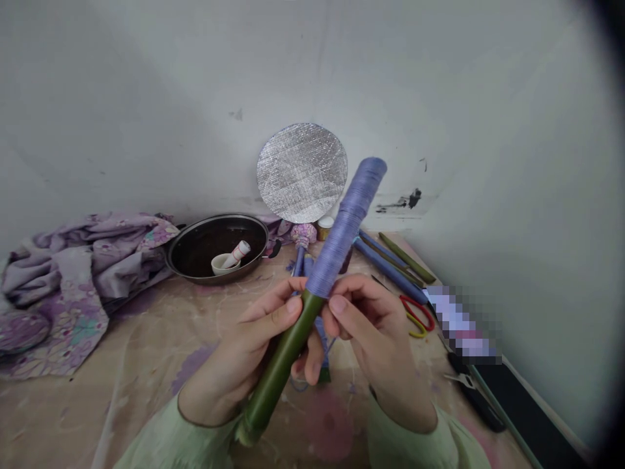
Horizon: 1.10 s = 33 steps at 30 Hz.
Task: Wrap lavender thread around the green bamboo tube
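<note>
A green bamboo tube slants up and to the right in front of me. Its upper part is covered by a tight winding of purple-blue thread. My left hand is wrapped round the bare green part, thumb just below the winding's lower edge. At that edge my right hand has thumb and index finger pinched together against the thread. The thread end between the fingertips is too fine to make out clearly. Behind the hands, a blue-wound piece with a green end lies partly hidden on the table.
A black pan holds a white cup with a small roll. Crumpled floral cloth lies left, a silver disc stands behind. At right are bamboo pieces, scissors, a black-handled tool and a pixelated patch.
</note>
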### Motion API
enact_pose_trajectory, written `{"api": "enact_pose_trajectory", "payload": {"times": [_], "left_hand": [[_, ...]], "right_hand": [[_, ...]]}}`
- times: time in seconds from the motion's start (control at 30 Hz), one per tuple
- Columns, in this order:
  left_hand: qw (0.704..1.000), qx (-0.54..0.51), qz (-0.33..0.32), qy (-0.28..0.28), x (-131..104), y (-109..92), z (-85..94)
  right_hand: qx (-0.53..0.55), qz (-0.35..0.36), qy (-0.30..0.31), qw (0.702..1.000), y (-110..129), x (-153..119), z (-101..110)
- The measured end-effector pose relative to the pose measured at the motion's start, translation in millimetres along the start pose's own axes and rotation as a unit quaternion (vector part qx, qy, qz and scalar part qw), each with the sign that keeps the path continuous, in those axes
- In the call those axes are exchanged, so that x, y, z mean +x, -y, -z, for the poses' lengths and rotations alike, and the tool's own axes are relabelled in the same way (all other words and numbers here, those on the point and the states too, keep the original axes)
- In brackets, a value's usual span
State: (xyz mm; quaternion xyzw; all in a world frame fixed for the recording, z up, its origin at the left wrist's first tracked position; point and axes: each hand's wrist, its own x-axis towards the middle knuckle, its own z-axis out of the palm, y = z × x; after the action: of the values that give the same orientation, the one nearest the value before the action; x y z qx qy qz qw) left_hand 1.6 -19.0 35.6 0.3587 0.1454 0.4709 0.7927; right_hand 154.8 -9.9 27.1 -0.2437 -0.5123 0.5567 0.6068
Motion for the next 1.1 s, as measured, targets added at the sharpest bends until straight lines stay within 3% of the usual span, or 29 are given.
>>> {"api": "enact_pose_trajectory", "payload": {"times": [0.3,0.5,0.7,0.87,1.1], "left_hand": [[0.998,-0.033,0.005,0.062,-2.9,4.9,3.0],[0.998,0.010,0.005,0.061,-3.5,6.2,5.6],[0.991,0.127,-0.023,-0.042,-2.6,10.3,-5.3],[0.988,0.151,-0.001,-0.046,-2.3,12.9,-9.8],[0.976,0.177,-0.063,-0.111,1.2,10.2,-9.8]], "right_hand": [[0.074,-0.042,0.027,0.996,5.0,0.5,-2.5],[0.068,-0.038,0.030,0.997,2.2,0.6,0.1],[0.019,-0.011,-0.002,1.000,3.9,2.8,1.7],[-0.038,0.007,-0.013,0.999,4.7,3.0,0.7],[-0.053,0.042,-0.039,0.997,6.8,4.6,-1.0]]}}
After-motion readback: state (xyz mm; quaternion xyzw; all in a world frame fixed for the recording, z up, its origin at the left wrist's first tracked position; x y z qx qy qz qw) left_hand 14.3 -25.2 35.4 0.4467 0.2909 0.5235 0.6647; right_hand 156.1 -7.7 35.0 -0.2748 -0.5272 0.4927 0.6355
